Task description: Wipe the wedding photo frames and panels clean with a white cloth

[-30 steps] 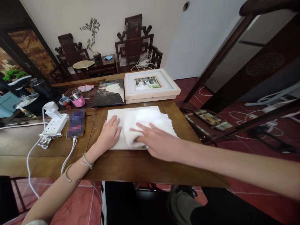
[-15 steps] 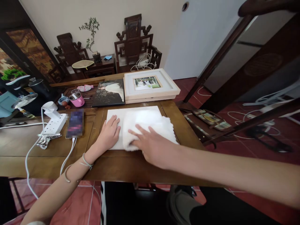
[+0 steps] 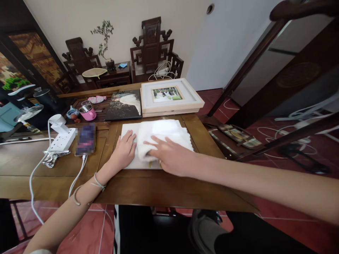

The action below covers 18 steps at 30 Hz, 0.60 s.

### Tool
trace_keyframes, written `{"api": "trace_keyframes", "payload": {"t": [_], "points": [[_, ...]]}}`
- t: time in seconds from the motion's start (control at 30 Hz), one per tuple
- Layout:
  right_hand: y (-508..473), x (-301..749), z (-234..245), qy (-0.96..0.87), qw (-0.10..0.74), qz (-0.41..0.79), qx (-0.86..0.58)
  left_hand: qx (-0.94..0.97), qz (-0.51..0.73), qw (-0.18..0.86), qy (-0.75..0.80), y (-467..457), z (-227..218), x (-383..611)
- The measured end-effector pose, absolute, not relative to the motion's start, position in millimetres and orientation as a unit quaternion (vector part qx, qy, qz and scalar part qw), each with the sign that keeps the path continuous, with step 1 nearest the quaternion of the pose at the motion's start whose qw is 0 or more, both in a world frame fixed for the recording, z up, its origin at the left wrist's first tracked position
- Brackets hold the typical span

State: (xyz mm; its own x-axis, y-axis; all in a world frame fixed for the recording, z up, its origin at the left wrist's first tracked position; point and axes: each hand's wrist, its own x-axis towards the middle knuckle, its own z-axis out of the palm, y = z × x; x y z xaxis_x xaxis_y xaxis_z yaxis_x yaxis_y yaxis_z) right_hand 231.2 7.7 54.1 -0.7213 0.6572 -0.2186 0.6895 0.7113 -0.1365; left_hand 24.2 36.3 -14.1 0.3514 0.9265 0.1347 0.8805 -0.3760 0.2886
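- Brown wood, and that's the counter, lying under the white board and stretching well off to its left.
- Beyond the board, a pale frame with an outdoor photo in it.
- Now the white board itself: flat down, most of its middle and right covered.
- Behind its left part, a dark picture showing a pale gown.
- And here's the white cloth, folded over on top of the board, spilling past its right edge!
- Right hand on that cloth, above the board's near part, fingers fanned apart, thumb at the fold.
- Left hand down on the board's left side, fingers out straight, slightly apart, just beside the cloth.
- Well left of the board, a white power strip.
- Nearer to the board on that side, a phone, screen blurred, cable plugged in.
- Beyond the phone, left of the board: one pink mug.
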Motion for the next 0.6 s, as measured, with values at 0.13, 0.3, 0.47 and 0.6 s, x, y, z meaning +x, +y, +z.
{"api": "trace_keyframes", "payload": {"t": [0.13,0.3,0.47,0.6], "points": [[26.6,232.9,50.0,0.923,0.070,-0.067,0.374,0.816,0.143,0.087,0.553,36.6,-14.7,24.7],[3.4,226.9,50.6,0.919,0.103,-0.085,0.370,0.817,0.137,0.087,0.553,36.3,-15.2,23.3],[-32.7,216.5,59.7,0.919,0.167,-0.129,0.334,0.823,0.125,0.092,0.547,35.8,-13.2,21.2],[-36.9,216.5,64.6,0.917,0.178,-0.141,0.327,0.823,0.123,0.099,0.546,35.6,-11.8,21.3]]}}
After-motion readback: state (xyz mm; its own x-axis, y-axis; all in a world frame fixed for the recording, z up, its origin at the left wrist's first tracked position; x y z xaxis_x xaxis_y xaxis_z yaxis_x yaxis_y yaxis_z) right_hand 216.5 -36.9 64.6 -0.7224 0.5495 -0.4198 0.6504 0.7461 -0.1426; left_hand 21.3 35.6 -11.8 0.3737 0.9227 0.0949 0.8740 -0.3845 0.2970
